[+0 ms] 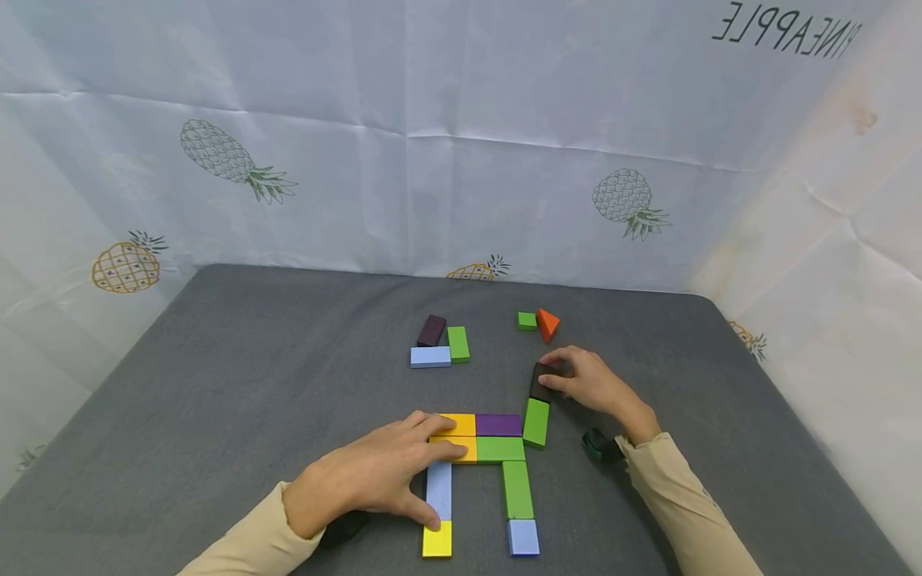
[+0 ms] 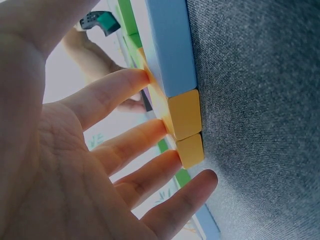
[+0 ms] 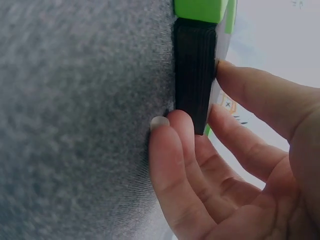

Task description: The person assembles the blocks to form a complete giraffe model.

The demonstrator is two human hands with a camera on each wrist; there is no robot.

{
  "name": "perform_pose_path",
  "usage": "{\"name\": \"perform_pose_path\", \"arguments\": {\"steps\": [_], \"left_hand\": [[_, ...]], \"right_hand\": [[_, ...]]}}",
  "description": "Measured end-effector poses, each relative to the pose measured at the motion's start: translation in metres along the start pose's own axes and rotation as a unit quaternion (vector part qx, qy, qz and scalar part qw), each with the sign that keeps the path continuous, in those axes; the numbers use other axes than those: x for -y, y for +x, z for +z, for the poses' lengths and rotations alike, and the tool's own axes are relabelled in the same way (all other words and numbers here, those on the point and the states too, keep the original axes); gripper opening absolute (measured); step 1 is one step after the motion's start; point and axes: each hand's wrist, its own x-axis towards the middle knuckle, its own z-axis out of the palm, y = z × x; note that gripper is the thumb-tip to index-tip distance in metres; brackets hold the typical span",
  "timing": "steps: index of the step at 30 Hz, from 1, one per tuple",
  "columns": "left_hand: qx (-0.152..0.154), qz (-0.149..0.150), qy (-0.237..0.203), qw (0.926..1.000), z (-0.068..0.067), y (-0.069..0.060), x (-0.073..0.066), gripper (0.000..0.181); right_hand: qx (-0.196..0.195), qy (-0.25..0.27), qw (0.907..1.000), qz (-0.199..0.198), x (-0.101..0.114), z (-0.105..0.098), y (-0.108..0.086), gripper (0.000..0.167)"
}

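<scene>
My left hand [image 1: 374,468] lies spread over the left part of a flat block figure. Its fingertips rest on two yellow blocks [image 1: 467,450], and the thumb touches near the joint of a light blue block [image 1: 439,488] and a lower yellow block [image 1: 437,541]. My right hand [image 1: 594,384] holds a dark block [image 3: 194,75] at its far end with bent fingers. This block lies on the cloth, end to end with a slanted green block [image 1: 536,422]. The figure also has a purple block [image 1: 499,425], green blocks [image 1: 517,490] and a light blue block [image 1: 523,538].
Beyond the figure lie a dark brown block [image 1: 431,330], a green block [image 1: 458,344] and a light blue block [image 1: 430,358]. Farther right, a small green block [image 1: 527,321] sits beside an orange triangle [image 1: 547,325]. A pineapple-print cloth [image 1: 432,200] hangs behind the grey tabletop [image 1: 252,384].
</scene>
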Motion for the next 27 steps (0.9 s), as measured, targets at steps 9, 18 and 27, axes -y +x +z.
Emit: {"name": "perform_pose_path", "arguments": {"steps": [9,18,27], "left_hand": [[-0.002,0.0,0.003,1.0,0.0007,0.0001,0.0003,0.074],[0.002,-0.001,0.0,1.0,-0.0004,0.0004,0.0001,0.074],[-0.007,0.002,0.011,0.9999,0.0009,0.0001,-0.0004,0.074]], "right_hand": [[-0.007,-0.02,0.9996,-0.019,0.0015,0.0011,-0.001,0.038],[-0.007,-0.016,0.9995,-0.028,0.0007,0.0004,-0.0021,0.038],[-0.019,-0.005,0.9986,-0.048,-0.0007,-0.0007,-0.0011,0.037]]}}
